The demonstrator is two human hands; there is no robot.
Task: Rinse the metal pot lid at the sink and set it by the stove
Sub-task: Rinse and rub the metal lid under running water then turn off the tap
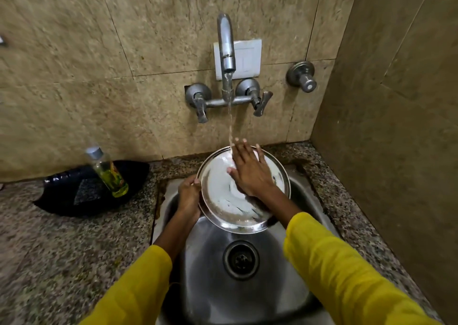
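Metal lid over sink: left grip clasps rim, right grip seemingly flat on it

lid: shiny metal, wet, streaked
sink: brushed steel, dull sheen
tap: smooth grey metal, satin
counter: speckled stone, polished
wall: beige mottled tiles, smooth
bottle: clear glossy plastic
sleeves: yellow matt cloth
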